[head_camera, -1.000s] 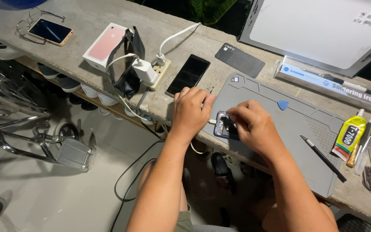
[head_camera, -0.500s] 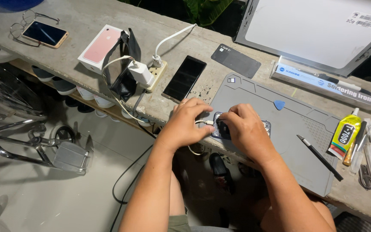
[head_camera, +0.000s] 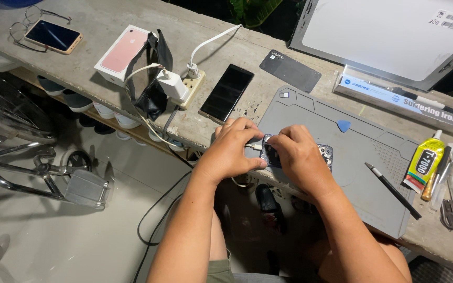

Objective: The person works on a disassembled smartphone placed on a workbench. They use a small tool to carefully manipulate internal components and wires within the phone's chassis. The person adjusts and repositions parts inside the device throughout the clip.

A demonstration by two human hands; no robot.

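On the grey mat (head_camera: 363,157), near edge at 9 o'clock, both hands close on an opened phone (head_camera: 325,154): left hand (head_camera: 234,149) pinches a cable plug at its end, right hand (head_camera: 301,157) pins it flat (steadies the port). Black pen tool (head_camera: 392,190) lies at 3 o'clock, apart.

head view, steeply down, workbench (head_camera: 106,21) near
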